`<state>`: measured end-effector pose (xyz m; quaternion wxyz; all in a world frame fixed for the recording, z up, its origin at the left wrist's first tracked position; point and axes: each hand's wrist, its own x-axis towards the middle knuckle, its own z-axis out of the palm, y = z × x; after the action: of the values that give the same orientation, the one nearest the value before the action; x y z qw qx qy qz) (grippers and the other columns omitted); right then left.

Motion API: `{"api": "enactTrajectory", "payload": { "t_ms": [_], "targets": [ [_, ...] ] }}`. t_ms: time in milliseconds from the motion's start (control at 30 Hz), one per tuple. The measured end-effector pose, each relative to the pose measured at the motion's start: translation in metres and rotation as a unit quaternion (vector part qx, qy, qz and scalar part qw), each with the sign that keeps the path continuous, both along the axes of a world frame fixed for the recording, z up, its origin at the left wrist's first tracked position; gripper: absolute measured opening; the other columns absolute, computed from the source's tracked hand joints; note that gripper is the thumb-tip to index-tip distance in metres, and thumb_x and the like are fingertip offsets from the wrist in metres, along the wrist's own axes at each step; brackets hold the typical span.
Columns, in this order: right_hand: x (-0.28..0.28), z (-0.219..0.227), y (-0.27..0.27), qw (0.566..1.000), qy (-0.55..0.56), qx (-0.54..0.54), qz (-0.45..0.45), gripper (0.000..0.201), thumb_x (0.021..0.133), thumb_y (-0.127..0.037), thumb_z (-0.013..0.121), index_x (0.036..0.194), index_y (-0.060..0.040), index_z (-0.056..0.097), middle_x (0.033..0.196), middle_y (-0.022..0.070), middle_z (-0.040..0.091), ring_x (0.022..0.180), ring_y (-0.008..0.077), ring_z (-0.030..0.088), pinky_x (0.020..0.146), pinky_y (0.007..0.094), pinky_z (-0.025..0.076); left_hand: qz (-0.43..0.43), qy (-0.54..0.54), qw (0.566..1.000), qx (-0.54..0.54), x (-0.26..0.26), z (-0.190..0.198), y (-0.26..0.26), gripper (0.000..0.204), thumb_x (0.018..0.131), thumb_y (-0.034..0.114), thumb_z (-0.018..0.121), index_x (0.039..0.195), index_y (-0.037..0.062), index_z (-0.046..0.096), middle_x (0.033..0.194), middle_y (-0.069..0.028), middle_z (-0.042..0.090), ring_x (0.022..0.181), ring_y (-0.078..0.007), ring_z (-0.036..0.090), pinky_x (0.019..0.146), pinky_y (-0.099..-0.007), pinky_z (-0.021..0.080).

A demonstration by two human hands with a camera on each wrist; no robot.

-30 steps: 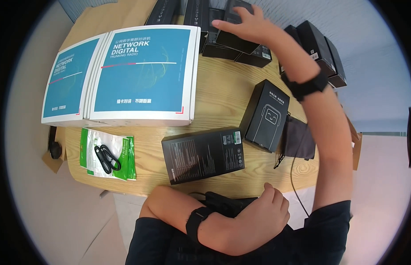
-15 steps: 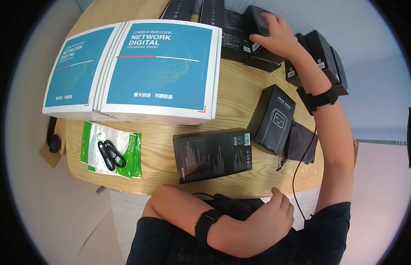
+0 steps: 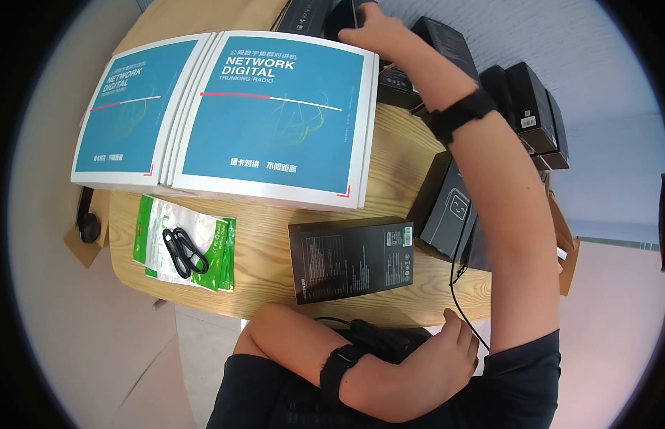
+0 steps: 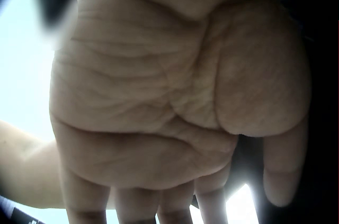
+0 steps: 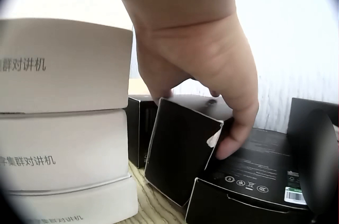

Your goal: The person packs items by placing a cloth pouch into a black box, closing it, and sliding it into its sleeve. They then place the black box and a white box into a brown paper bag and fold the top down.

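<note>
The right hand (image 5: 204, 83) reaches to the far side of the table (image 3: 261, 286), behind the stacks of white and blue boxes (image 3: 275, 114), and its fingers curl over the top of a small black box (image 5: 180, 147) that stands tilted against other black boxes (image 5: 249, 181); thumb and fingers appear to pinch its upper end. The left hand (image 3: 440, 361) rests near the person's lap, fingers relaxed, holding nothing in view. To lift the box cleanly, it seems wise to grip both side faces firmly, draw it straight up clear of its neighbours, and keep the forearm off the white stack's corner.
</note>
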<state>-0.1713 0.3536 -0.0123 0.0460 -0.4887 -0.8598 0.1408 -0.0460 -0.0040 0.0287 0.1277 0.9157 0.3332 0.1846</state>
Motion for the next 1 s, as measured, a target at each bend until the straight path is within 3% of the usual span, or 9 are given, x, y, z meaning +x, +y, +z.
{"api": "enactTrajectory", "payload": {
  "t_ms": [267, 367, 433, 600, 633, 733, 767, 867, 1000],
  "targets": [
    [0.072, 0.049, -0.023, 0.932, 0.325, -0.159, 0.020, 0.074, 0.093, -0.027, 0.051, 0.160, -0.0038, 0.031, 0.138, 0.0372, 0.055, 0.124, 0.0460, 0.058, 0.109, 0.0508, 0.044, -0.012, 0.011, 1.000, -0.006, 0.001, 0.002, 0.000, 0.026, 0.091, 0.024, 0.061, 0.102, 0.0041, 0.072, 0.100, -0.0126, 0.068, 0.103, -0.0337, 0.064, 0.102, -0.0529, 0.048],
    [0.086, 0.021, 0.015, 0.992, 0.097, -0.001, -0.075, 0.064, 0.098, -0.030, 0.050, 0.159, -0.0149, 0.038, 0.144, 0.0326, 0.049, 0.127, 0.0519, 0.051, 0.112, 0.0486, 0.041, -0.014, 0.005, 1.000, 0.000, 0.002, 0.001, -0.001, 0.025, 0.090, 0.024, 0.061, 0.101, 0.0038, 0.072, 0.101, -0.0124, 0.068, 0.104, -0.0337, 0.064, 0.102, -0.0520, 0.048],
    [0.088, 0.009, 0.039, 0.997, 0.011, 0.066, -0.026, 0.060, 0.098, -0.031, 0.050, 0.156, -0.0164, 0.043, 0.146, 0.0322, 0.047, 0.130, 0.0526, 0.049, 0.113, 0.0513, 0.040, -0.010, 0.002, 1.000, -0.001, 0.003, 0.000, -0.002, 0.025, 0.090, 0.024, 0.062, 0.101, 0.0036, 0.072, 0.101, -0.0125, 0.068, 0.104, -0.0340, 0.064, 0.102, -0.0513, 0.048],
    [0.098, -0.028, 0.063, 0.953, -0.152, 0.260, 0.021, 0.056, 0.091, -0.050, 0.058, 0.142, -0.0277, 0.060, 0.148, 0.0174, 0.054, 0.129, 0.0493, 0.054, 0.112, 0.0610, 0.039, -0.019, 0.015, 1.000, 0.007, 0.004, 0.000, -0.004, 0.026, 0.090, 0.025, 0.062, 0.101, 0.0033, 0.072, 0.102, -0.0135, 0.068, 0.104, -0.0346, 0.064, 0.102, -0.0516, 0.048],
    [0.077, 0.032, -0.005, 0.973, -0.192, 0.125, -0.010, 0.051, 0.098, -0.032, 0.051, 0.146, -0.0167, 0.055, 0.151, 0.0312, 0.044, 0.138, 0.0484, 0.042, 0.113, 0.0603, 0.036, -0.020, 0.015, 1.000, 0.002, 0.004, 0.000, -0.004, 0.027, 0.090, 0.025, 0.062, 0.101, 0.0032, 0.072, 0.103, -0.0140, 0.068, 0.104, -0.0348, 0.064, 0.102, -0.0517, 0.048],
    [0.094, 0.050, -0.007, 0.977, -0.131, 0.168, -0.010, 0.056, 0.101, -0.042, 0.050, 0.152, -0.0185, 0.050, 0.160, 0.0298, 0.036, 0.148, 0.0476, 0.032, 0.116, 0.0642, 0.032, -0.017, 0.011, 1.000, -0.002, 0.004, -0.001, -0.005, 0.027, 0.090, 0.025, 0.062, 0.102, 0.0031, 0.072, 0.103, -0.0143, 0.069, 0.104, -0.0348, 0.064, 0.102, -0.0521, 0.047],
    [0.110, 0.022, 0.039, 0.952, -0.120, 0.278, -0.031, 0.054, 0.092, -0.052, 0.057, 0.139, -0.0280, 0.063, 0.146, 0.0176, 0.056, 0.137, 0.0459, 0.048, 0.113, 0.0550, 0.041, -0.017, 0.010, 1.000, -0.004, 0.005, -0.001, -0.006, 0.027, 0.090, 0.025, 0.062, 0.102, 0.0031, 0.072, 0.103, -0.0143, 0.069, 0.104, -0.0348, 0.064, 0.102, -0.0521, 0.047],
    [0.174, -0.010, 0.144, 0.981, -0.113, 0.159, 0.012, 0.058, 0.095, -0.057, 0.057, 0.144, -0.0259, 0.059, 0.152, 0.0179, 0.052, 0.143, 0.0459, 0.043, 0.116, 0.0529, 0.039, -0.014, 0.005, 1.000, -0.003, 0.005, -0.002, -0.006, 0.027, 0.090, 0.024, 0.061, 0.103, 0.0031, 0.072, 0.103, -0.0142, 0.068, 0.105, -0.0348, 0.064, 0.102, -0.0523, 0.047],
    [0.188, -0.004, 0.107, 0.999, -0.017, -0.035, 0.008, 0.066, 0.098, -0.064, 0.052, 0.154, -0.0288, 0.051, 0.158, 0.0220, 0.044, 0.148, 0.0459, 0.037, 0.118, 0.0541, 0.036, -0.016, 0.008, 1.000, 0.004, 0.003, 0.000, -0.005, 0.027, 0.090, 0.024, 0.061, 0.104, 0.0034, 0.072, 0.103, -0.0138, 0.068, 0.105, -0.0346, 0.063, 0.103, -0.0525, 0.047]
  ]
}}
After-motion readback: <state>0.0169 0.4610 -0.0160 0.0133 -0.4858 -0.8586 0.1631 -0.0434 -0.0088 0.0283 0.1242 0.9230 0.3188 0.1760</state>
